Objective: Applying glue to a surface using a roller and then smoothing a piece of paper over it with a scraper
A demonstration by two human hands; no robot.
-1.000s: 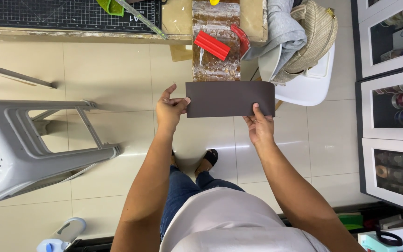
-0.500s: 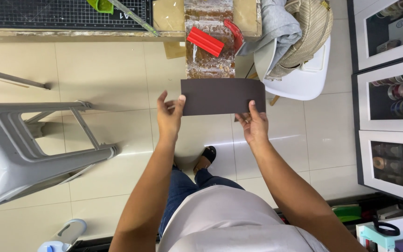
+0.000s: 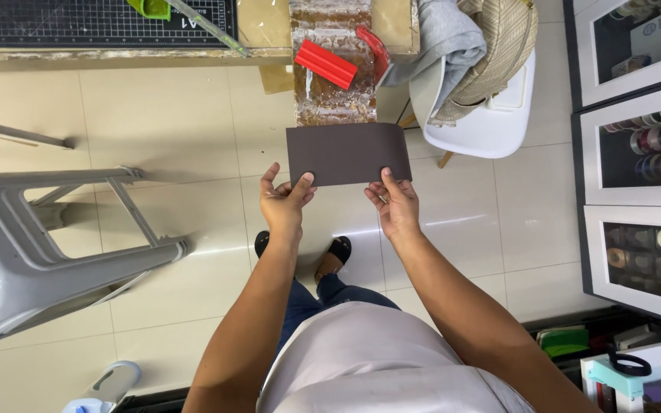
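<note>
1. The person stands and holds a dark brown rectangular sheet of thin, stiff material (image 3: 348,154) in front of the body, over the pale tiled floor (image 3: 177,122).
2. The left hand (image 3: 284,200) grips the lower left corner of the sheet; the thumb lies on the top face and the other fingers are curled below it.
3. The right hand (image 3: 394,203) pinches the lower right edge in the same way, thumb on top and fingers closed under the sheet.
4. The sheet is beyond both hands, on the side away from the body, and it is held almost flat.
5. The sheet looks plain and matte, one even dark colour, with straight edges and no marks that I can see.
6. Just beyond the far edge of the sheet is a mottled brown strip (image 3: 332,76) that hangs down from the desk (image 3: 116,55).
7. On this strip lies a red flat rectangular package (image 3: 326,64), tilted, and beside it a red curved piece (image 3: 374,50).
8. On the desk there is a dark cutting mat with a white grid (image 3: 63,15).
9. To the right stand white cabinets with glass doors (image 3: 636,138); inside are rolls of several colours (image 3: 656,138) and a pale box (image 3: 656,34).
10. To the left a grey plastic stool (image 3: 32,245) lies tilted on the floor.
</note>
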